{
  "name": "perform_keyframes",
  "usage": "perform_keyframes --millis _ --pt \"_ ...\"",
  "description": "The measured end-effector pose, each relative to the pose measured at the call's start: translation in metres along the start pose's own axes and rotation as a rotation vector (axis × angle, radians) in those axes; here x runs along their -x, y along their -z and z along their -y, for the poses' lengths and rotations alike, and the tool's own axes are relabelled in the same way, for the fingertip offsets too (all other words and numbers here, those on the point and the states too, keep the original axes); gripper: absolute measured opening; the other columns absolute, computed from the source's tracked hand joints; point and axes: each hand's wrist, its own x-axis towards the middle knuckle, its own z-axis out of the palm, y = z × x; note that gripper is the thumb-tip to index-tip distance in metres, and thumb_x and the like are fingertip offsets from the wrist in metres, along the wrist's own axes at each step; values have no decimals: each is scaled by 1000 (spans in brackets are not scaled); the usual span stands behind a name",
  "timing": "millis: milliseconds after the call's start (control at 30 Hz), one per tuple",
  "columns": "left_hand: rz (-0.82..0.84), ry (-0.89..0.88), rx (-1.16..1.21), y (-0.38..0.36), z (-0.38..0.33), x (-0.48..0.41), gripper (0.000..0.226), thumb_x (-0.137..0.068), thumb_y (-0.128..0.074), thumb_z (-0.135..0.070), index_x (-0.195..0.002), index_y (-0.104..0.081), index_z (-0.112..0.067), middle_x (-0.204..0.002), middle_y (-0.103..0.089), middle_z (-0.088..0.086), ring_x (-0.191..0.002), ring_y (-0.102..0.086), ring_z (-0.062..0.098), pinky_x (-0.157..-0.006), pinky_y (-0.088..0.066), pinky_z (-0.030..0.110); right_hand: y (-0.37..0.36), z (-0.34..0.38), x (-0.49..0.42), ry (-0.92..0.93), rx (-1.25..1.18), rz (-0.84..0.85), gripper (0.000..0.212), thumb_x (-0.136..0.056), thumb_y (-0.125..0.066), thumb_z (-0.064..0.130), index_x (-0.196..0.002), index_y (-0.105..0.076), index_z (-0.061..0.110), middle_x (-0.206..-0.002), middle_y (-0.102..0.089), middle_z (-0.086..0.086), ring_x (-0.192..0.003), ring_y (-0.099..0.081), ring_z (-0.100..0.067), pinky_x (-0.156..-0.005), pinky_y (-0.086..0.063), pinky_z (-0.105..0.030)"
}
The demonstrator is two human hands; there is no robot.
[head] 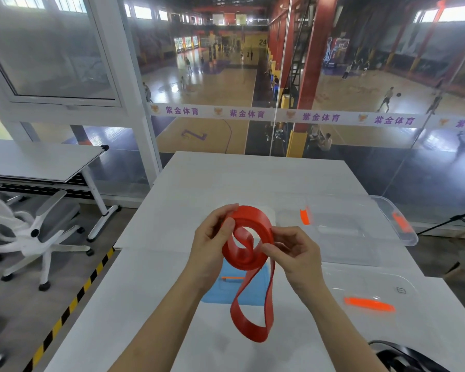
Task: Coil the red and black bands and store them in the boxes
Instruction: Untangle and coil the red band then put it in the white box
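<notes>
A red band [243, 260], partly coiled, is held at frame centre above a white table [253, 178]. The left hand [212, 238] grips the coil's upper left edge; the right hand [297, 253] pinches its right side. A loose loop hangs toward lower centre. Clear boxes [346, 226] sit at right, and a black band [403, 355] lies at the lower right corner.

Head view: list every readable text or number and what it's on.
"紫金体育", repeated along the white strip.
"24", on the far yellow wall.
Purple mark on the court floor: can't tell what it reads.
Small label on the clear lid: too small to read.
</notes>
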Motion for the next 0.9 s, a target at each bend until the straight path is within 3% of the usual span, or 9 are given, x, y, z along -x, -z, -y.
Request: perform_keyframes --millis 133,300,400,500,567,633,733,900 --pt "63 -10 26 7 4 1 27 -106 -53 -15 -122 -71 -26 -127 -70 5 -122 -64 29 -109 -51 53 0 4 -1 -20 -7 -30 37 -75 -89 -3 -94 -81 27 -97 -80 -3 -92 -79 -28 -88 -64 -40" --pt "205 -9 -53 20 2 1 25 -102 -57 -19 -125 -64 -24 -120 -68 7 -113 -66 27 -98 -55 42 2 13 0 19 -1 -20 32 -74 -90 3 -94 -82 26 -100 -81 -3 -94 -79 -25 -87 -64 -35" --pt "259 -31 -195 24 -1 -2 21 -102 -59 -16 -122 -57 -23 -120 -67 -5 -115 -65 17 -98 -53 37 2 16 2 13 4 19 30 -69 -93 11 -90 -84 32 -105 -82 1 -99 -79 -21 -91 -62 -32" --pt "343 -104 -423 21 -8 -4 28 -100 -64 -26 -122 -55 -41 -125 -64 -20 -120 -60 9 -100 -49 23 -1 16 5 25 62 68 37 -71 -92 -2 -88 -84 30 -105 -82 8 -101 -78 -11 -91 -61 -25" --pt "374 -188 -569 18 -11 -4 31 -99 -65 -27 -120 -57 -48 -121 -61 -27 -116 -59 3 -94 -44 12 -1 16 5 30 76 86 34 -73 -91 -4 -89 -84 25 -106 -82 10 -103 -77 -10 -91 -60 -23" --pt "362 -249 -600 15 -12 -3 30 -100 -64 -23 -118 -60 -46 -117 -61 -28 -111 -59 2 -90 -43 9 0 17 5 36 59 87 33 -73 -90 -5 -91 -83 22 -108 -81 9 -105 -77 -13 -93 -60 -25" --pt "325 -356 -601 10 -7 -1 29 -102 -59 -16 -122 -61 -38 -119 -60 -23 -117 -59 8 -96 -44 13 1 18 4 67 87 99 34 -75 -90 -1 -96 -81 25 -109 -81 6 -107 -76 -19 -98 -59 -30" --pt "136 -327 -383 -2 -3 3 34 -103 -53 -14 -117 -60 -44 -119 -64 -15 -118 -61 14 -97 -50 20 3 14 3 47 63 84 46 -76 -89 -1 -101 -79 36 -109 -80 4 -105 -76 -23 -98 -58 -37"
